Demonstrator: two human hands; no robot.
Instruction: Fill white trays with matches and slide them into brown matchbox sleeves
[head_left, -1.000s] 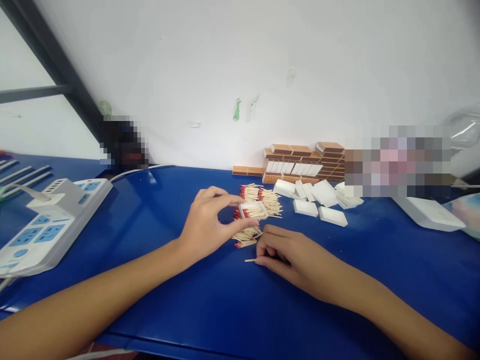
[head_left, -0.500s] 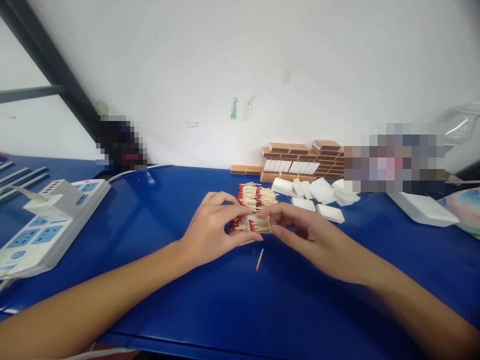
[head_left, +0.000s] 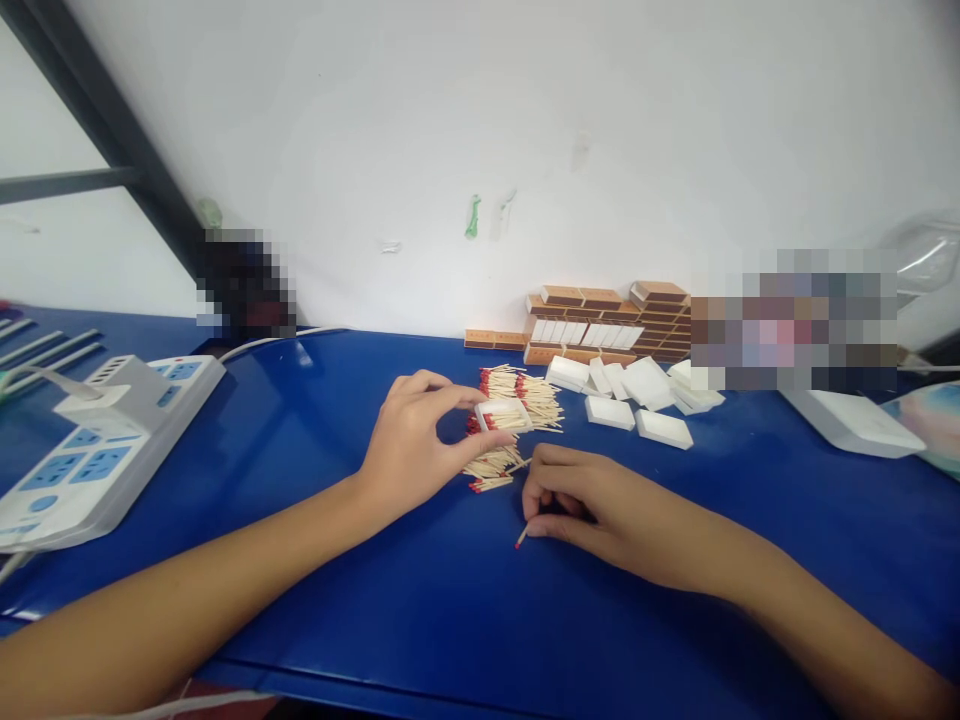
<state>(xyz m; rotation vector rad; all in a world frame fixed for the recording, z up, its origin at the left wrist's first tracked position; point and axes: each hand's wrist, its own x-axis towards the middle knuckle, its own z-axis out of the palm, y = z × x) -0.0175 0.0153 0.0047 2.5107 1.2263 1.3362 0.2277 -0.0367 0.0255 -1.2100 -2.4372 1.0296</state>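
Note:
My left hand (head_left: 420, 430) grips a small white matchbox tray (head_left: 491, 407) by its left end, thumb in front and fingers behind. Some red-headed matches lie inside it. The tray is over a heap of loose matches (head_left: 540, 396), part of which it hides. More loose matches (head_left: 491, 463) spread on the near side of the tray. To the right, my right hand (head_left: 600, 500) has thumb and fingertips closed on a single match (head_left: 520, 538), its red head pointing down toward the blue tabletop (head_left: 420, 610).
Several white trays (head_left: 609, 412) lie right of the heap. Behind them, brown matchboxes (head_left: 660, 320) are stacked against the wall (head_left: 390, 150). A power strip (head_left: 112, 450) with a plugged-in adapter is at left. A white box (head_left: 855, 420) lies at right.
My right hand has left the tray, come down toward me and closed on the lone match. My left hand still holds the tray, which sits slightly farther away.

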